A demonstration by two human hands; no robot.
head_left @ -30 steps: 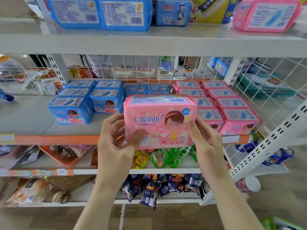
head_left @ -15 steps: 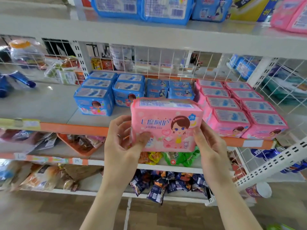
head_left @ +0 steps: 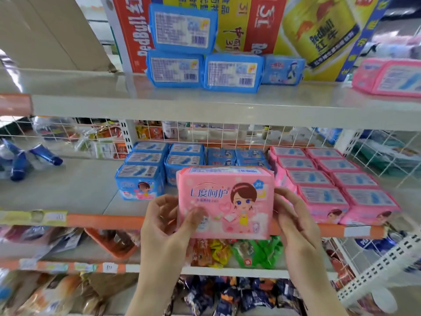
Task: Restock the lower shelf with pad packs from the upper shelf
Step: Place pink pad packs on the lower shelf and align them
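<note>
A pink pad pack [head_left: 230, 201] with a cartoon girl is held upright in front of the lower shelf [head_left: 102, 221], just before its orange front edge. My left hand [head_left: 168, 224] grips its left side with the thumb on the front. My right hand [head_left: 293, 220] grips its right side. On the lower shelf stand rows of blue pad packs [head_left: 141, 179] and rows of pink pad packs [head_left: 330, 190]. The upper shelf [head_left: 205, 108] carries stacked blue pad packs [head_left: 182, 53] and pink packs [head_left: 387, 78] at the far right.
Red Bull cartons [head_left: 307, 26] stand behind the packs on the upper shelf. Blue tubes [head_left: 27, 160] lie at the left of the lower shelf. A white wire grid [head_left: 227, 133] backs the lower shelf. Snack bags [head_left: 239, 252] fill the shelves below.
The view has tilted up, so the upper shelf and its cartons now show. Both hands still hold the pink pack in the same grip in front of the lower shelf.
</note>
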